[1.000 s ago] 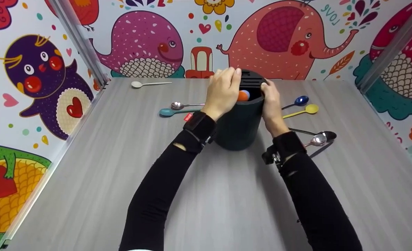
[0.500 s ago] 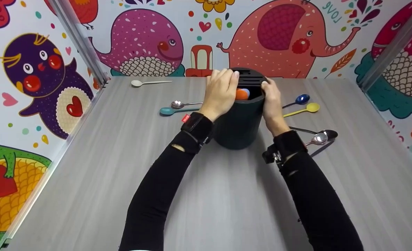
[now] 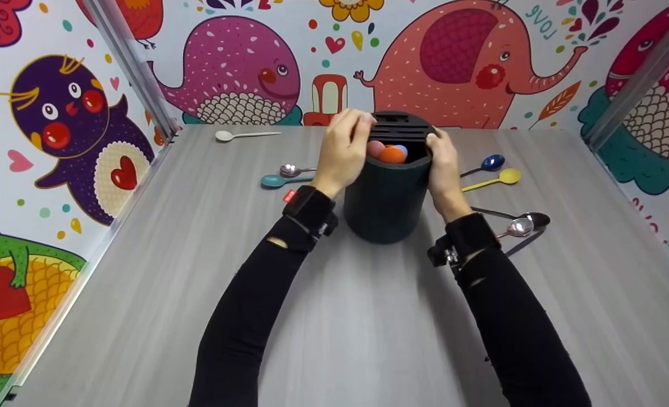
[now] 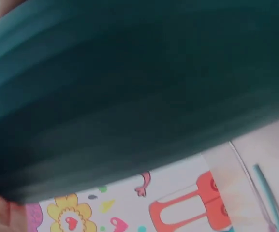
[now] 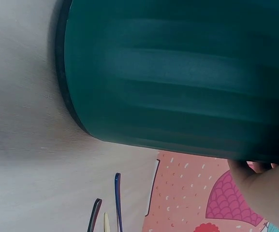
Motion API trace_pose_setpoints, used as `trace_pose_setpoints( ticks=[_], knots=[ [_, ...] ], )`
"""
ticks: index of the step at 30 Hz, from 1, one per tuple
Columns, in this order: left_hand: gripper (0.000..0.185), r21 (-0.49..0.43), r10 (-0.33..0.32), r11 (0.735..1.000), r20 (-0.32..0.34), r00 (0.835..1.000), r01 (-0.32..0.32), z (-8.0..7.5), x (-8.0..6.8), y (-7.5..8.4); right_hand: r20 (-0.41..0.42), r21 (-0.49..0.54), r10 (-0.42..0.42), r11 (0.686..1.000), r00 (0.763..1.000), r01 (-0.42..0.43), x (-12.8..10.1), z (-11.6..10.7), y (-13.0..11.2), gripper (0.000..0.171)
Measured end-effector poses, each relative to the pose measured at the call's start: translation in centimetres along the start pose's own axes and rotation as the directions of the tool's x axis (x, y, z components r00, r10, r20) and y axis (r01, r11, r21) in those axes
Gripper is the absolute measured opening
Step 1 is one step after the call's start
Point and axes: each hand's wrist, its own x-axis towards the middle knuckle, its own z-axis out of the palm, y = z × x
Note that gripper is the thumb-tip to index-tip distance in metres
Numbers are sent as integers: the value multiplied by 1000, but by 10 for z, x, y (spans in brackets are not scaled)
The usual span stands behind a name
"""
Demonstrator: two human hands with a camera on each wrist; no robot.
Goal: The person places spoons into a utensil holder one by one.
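Observation:
A dark green, ribbed utensil holder (image 3: 388,198) with a black slotted insert (image 3: 402,131) stands upright on the table. Its open front part shows an orange ball (image 3: 393,154), a pink ball (image 3: 375,148) and a bit of a blue ball (image 3: 404,151). My left hand (image 3: 342,152) curves around the left of the rim, its thumb side hidden in the head view. On the other side my right hand (image 3: 443,164) grips the rim, thumb on top. The right wrist view shows its fingers (image 5: 241,169) against the dark green wall.
Left of the holder lie a white spoon (image 3: 225,136), a silver spoon (image 3: 290,170) and a teal spoon (image 3: 273,181). Blue (image 3: 492,163), yellow (image 3: 509,176), black (image 3: 539,219) and rose-silver (image 3: 521,227) spoons lie right. Cartoon-printed panels (image 3: 334,34) border the table.
My left hand has shifted left along the rim, and the pink ball and more of the slotted insert have come into view. My right hand stays nearly still on the holder.

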Motion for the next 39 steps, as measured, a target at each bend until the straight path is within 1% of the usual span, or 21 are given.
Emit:
trace_pose_setpoints(
  ticks=[3, 4, 7, 9, 12, 14, 16, 18, 22, 24, 28, 30, 33, 35, 36, 39],
  knots=[
    [31, 16, -13, 1000, -15, 1000, 14, -8, -3, -6, 4, -16, 5, 1000, 1000, -5, -1, 0, -1, 52],
    [34, 28, -30, 999, -7, 1000, 30, -11, -4, -9, 4, -24, 10, 1000, 1000, -10, -1, -1, -1, 53],
    [46, 72, -108, 992, 35, 993, 106, -19, -6, -17, 0, -32, 15, 999, 1000, -15, -1, 0, -2, 53],
    [54, 103, -164, 982, 58, 985, 157, -24, -7, -24, -4, -26, 11, 1000, 1000, -11, -1, 0, -2, 52],
    [62, 161, -236, 961, 60, 970, 224, -34, -7, -36, -8, -6, -4, 1000, 1000, 4, 1, 0, -1, 50],
    [67, 208, -285, 941, 60, 957, 267, -41, -7, -45, -13, 2, -7, 1000, 1000, 7, 1, 0, -1, 49],
    [70, 265, -334, 914, 63, 940, 307, -47, -9, -56, -19, 7, -9, 1000, 1000, 9, 1, -1, 0, 50],
    [74, 319, -383, 883, 65, 921, 345, -54, -11, -68, -23, 9, -11, 1000, 1000, 11, 1, -1, 0, 50],
    [78, 412, -479, 811, 63, 876, 414, -67, -20, -92, -16, 17, -11, 1000, 1000, 12, 0, 0, 1, 51],
    [80, 452, -520, 778, 75, 851, 436, -72, -24, -103, -13, 21, -9, 1000, 1000, 10, 0, 1, 0, 50],
    [80, 515, -587, 724, 110, 802, 459, -78, -33, -121, -22, 37, -17, 999, 1000, 18, 0, 2, 1, 49],
    [79, 533, -626, 695, 118, 771, 483, -81, -38, -128, -19, 31, -21, 999, 1000, 22, 0, 3, 1, 49],
    [80, 558, -689, 643, 120, 715, 526, -84, -43, -136, -10, 28, -26, 999, 1000, 26, 0, 4, 1, 49],
    [83, 570, -720, 616, 128, 681, 544, -85, -46, -141, -8, 27, -25, 999, 1000, 25, -1, 4, 1, 49],
    [85, 579, -732, 605, 133, 669, 546, -85, -48, -144, -9, 31, -24, 999, 1000, 25, 0, 3, 1, 49],
    [90, 608, -747, 589, 160, 645, 531, -85, -52, -153, -15, 35, -26, 999, 1000, 27, 0, 2, 2, 49]
  ],
)
